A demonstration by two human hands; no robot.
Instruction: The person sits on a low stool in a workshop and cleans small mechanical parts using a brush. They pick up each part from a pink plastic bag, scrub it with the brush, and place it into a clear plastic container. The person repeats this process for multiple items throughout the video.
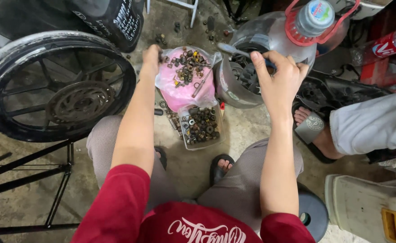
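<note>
The right hand [281, 76] is closed around the blue handle of a screwdriver [236, 50], whose metal shaft points up and to the left over a round grey engine part [234, 90] standing on the concrete floor [247, 128]. The left hand [152, 57] reaches to the upper left edge of a pink plastic bag [186, 92] heaped with nuts, bolts and small rusty hardware [186, 65]; its fingers curl down at the bag's rim, but whether they pinch anything cannot be told.

Taking the pink plastic bag as the landmark: just below it sits a clear plastic tub [201, 126] full of dark nuts and washers, touching the bag's lower edge. Right of the bag stands the engine part, and beyond that a large clear water jug [274, 33] with a red handle ring. Far left of the bag lies a motorcycle wheel [56, 85] with black spokes. Well to the right, another person's sandalled foot [312, 128] and grey trouser leg [373, 121] show.
</note>
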